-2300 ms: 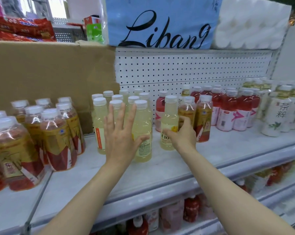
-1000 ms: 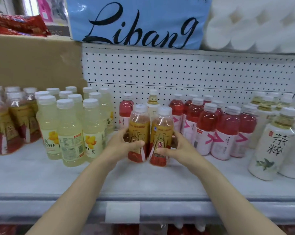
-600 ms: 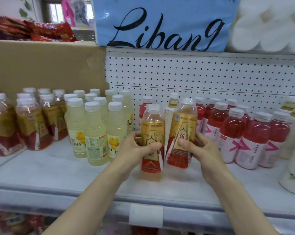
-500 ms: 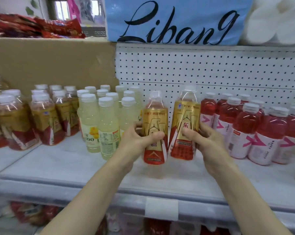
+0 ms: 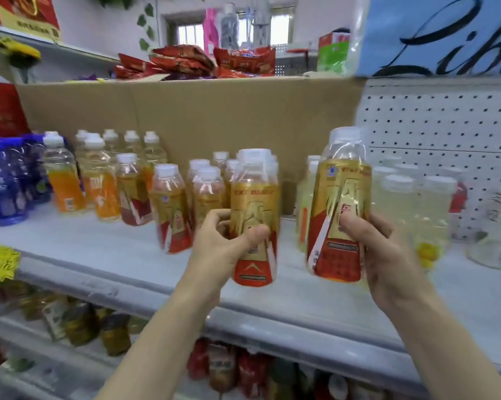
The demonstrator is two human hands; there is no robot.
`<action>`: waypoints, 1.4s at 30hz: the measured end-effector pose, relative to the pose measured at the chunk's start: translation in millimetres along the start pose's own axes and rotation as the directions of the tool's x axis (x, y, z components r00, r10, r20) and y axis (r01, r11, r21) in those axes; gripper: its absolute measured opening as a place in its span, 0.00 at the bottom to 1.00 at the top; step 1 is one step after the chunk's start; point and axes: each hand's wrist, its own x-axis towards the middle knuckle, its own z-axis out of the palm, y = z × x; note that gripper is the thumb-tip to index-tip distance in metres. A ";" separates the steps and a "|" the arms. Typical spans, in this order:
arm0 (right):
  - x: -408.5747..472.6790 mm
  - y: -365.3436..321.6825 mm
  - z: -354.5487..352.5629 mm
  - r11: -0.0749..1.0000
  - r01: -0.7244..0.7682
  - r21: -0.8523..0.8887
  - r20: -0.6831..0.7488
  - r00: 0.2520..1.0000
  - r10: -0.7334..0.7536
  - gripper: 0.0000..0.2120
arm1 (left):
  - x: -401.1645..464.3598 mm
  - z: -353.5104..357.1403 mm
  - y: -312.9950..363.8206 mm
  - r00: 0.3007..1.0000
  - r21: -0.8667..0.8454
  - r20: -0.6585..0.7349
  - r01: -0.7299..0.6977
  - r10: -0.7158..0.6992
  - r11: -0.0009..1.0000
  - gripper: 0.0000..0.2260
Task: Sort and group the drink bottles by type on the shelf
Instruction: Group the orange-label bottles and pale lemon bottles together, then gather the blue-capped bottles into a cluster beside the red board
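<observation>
Each of my hands holds one gold-and-red labelled drink bottle with a white cap, lifted above the white shelf point(image 5: 105, 264). My left hand point(image 5: 217, 249) grips one bottle point(image 5: 255, 203) low on its label. My right hand point(image 5: 387, 255) grips the other bottle point(image 5: 341, 192), which is slightly higher and tilted. Just left of them stands a group of several matching gold-and-red bottles point(image 5: 171, 209). Pale yellow bottles point(image 5: 410, 206) stand behind my right hand, partly hidden and blurred.
Orange-labelled bottles point(image 5: 64, 180) and a blue shrink-wrapped pack point(image 5: 4, 180) stand further left. A cardboard sheet point(image 5: 185, 116) backs the shelf, with pegboard point(image 5: 439, 125) at right. Red snack bags point(image 5: 191, 62) lie on top. More bottles point(image 5: 79, 321) fill the shelf below.
I took the two gold-and-red bottles from beside the pink ones, lifted them and carried them left, past the pale yellow bottles. The view has swung left with them.
</observation>
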 end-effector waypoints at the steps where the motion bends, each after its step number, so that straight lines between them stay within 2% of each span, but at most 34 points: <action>1: 1.0 7.8 14.8 1.000 0.003 0.013 -0.006 1.000 -0.003 0.25 | 5.9 -19.7 -3.8 0.999 0.014 -0.032 0.003 -0.003 1.000 0.36; 2: 2.3 16.7 35.7 1.000 0.001 0.025 -0.009 1.000 -0.001 0.18 | 13.7 -44.1 -7.3 0.998 0.021 -0.062 0.006 -0.004 1.000 0.34; 3: 2.9 25.3 56.3 1.000 -0.005 0.030 -0.012 1.000 0.005 0.15 | 22.8 -68.1 -11.8 0.996 0.027 -0.086 0.000 0.002 1.000 0.30; 6: 0.7 43.4 101.9 1.000 -0.021 0.010 -0.042 0.999 0.022 0.16 | 52.5 -120.2 -28.4 0.994 0.073 -0.104 -0.013 0.021 0.997 0.22; 10: -1.9 51.1 132.2 0.999 -0.026 -0.044 -0.081 0.996 0.022 0.20 | 78.1 -149.1 -55.0 0.998 0.150 -0.055 -0.017 0.025 0.989 0.24; 18: 13.9 70.0 159.8 0.976 -0.101 -0.195 -0.106 0.991 0.082 0.33 | 113.5 -155.8 -69.5 0.999 0.167 0.036 0.006 -0.012 0.986 0.21; 27: 24.2 95.8 165.8 0.932 -0.138 -0.336 -0.008 0.990 0.144 0.31 | 118.4 -152.8 -72.7 0.999 0.161 0.031 0.030 -0.036 0.987 0.27; 29: 25.0 96.6 162.6 0.923 -0.145 -0.356 0.029 0.986 0.166 0.33 | 115.1 -150.8 -69.9 0.999 0.178 0.019 0.046 -0.050 0.983 0.29; 31: 25.2 98.0 159.5 0.907 -0.145 -0.396 0.048 0.983 0.179 0.39 | 109.2 -145.6 -65.0 0.999 0.197 0.000 0.044 -0.045 0.979 0.29; 34: 24.5 97.9 151.4 0.885 -0.140 -0.445 0.090 0.976 0.200 0.42 | 100.1 -133.7 -47.6 0.984 0.270 -0.154 -0.040 0.084 0.962 0.36; 37: 21.1 84.2 134.3 0.861 -0.129 -0.492 0.139 0.965 0.224 0.39 | 96.3 -113.0 -25.5 0.887 0.331 -0.336 -0.203 0.316 0.922 0.40; 40: 15.7 51.9 91.6 0.848 -0.049 -0.527 0.133 0.981 0.139 0.35 | 71.6 -49.6 -2.7 0.805 0.293 -0.380 -0.362 0.455 0.885 0.35; 42: 10.8 21.4 48.6 0.856 0.051 -0.515 0.049 0.998 -0.030 0.28 | 43.0 15.9 13.6 0.722 0.344 -0.294 -0.531 0.626 0.774 0.29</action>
